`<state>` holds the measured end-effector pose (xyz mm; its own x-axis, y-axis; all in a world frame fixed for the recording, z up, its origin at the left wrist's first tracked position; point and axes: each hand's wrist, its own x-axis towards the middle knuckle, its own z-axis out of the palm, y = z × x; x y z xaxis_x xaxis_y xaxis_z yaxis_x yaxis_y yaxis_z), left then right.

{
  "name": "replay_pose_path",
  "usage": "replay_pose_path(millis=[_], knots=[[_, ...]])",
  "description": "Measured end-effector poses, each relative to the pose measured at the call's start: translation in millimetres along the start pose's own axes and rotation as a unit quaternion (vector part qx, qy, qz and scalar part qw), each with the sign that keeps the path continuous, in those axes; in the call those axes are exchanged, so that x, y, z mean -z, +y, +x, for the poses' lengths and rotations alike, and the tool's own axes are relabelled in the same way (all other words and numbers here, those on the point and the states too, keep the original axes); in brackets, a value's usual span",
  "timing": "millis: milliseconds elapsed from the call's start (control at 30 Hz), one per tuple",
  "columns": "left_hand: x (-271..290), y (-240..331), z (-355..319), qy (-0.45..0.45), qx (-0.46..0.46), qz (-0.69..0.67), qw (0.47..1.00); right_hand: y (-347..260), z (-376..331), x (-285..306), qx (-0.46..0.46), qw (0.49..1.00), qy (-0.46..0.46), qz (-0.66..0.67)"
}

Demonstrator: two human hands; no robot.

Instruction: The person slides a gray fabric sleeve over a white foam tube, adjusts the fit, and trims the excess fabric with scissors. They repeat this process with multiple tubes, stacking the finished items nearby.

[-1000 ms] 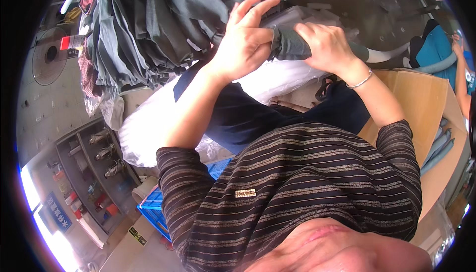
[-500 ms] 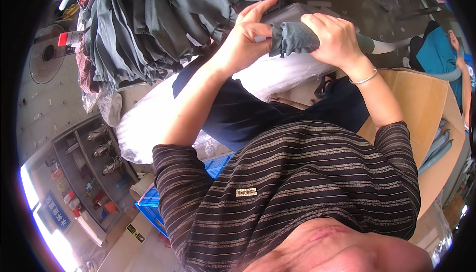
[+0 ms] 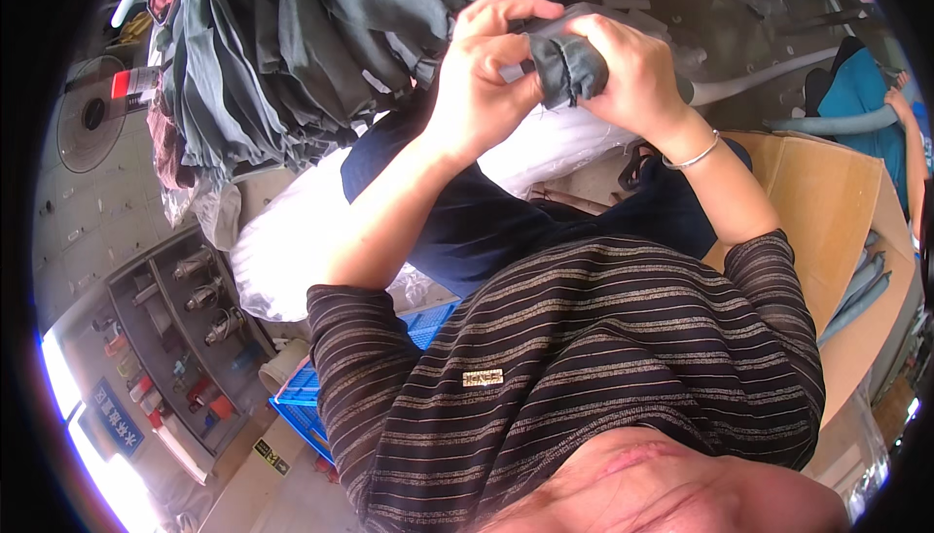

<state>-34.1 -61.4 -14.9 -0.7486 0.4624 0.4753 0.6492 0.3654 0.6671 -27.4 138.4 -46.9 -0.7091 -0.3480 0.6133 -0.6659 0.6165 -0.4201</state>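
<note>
In front of me, both hands are on a short, gathered dark grey-green fabric sleeve. My left hand is closed at its left edge, thumb and fingers at the ruffled end. My right hand wraps its other end, the thumb lying along the top. My palm and fingers hide part of the cloth. A pale grey tube runs off to the right from behind my right wrist; whether it joins the sleeve I cannot tell. Close beyond my left hand hangs a heap of similar grey-green fabric pieces.
To my right stands an open cardboard box with grey-blue tubes inside. A co-worker's hand is on another grey-blue tube. White plastic-wrapped bundles lie by my legs. A blue crate sits at my left.
My right hand has slid left toward my left hand, and the sleeve between them is more bunched and turned end-on. At the right, the co-worker's tube and hand have shifted.
</note>
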Motion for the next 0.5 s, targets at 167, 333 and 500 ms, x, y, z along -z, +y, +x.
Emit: replay_pose_path(millis=[167, 333, 500], knots=[[-2.9, -0.7, -5.3, 0.013, -0.006, 0.065, 0.998, 9.2, 0.3, -3.4, 0.005, 1.0, -0.019, -0.012], [-7.6, -2.8, -11.1, -0.009, 0.038, 0.055, 0.998, -1.8, 3.5, -0.6, -0.037, 0.996, -0.074, 0.028], [-5.4, -3.5, -2.3, 0.027, 0.021, 0.094, 0.995, -2.2, 5.5, 10.9, -0.043, 0.984, -0.012, 0.172]])
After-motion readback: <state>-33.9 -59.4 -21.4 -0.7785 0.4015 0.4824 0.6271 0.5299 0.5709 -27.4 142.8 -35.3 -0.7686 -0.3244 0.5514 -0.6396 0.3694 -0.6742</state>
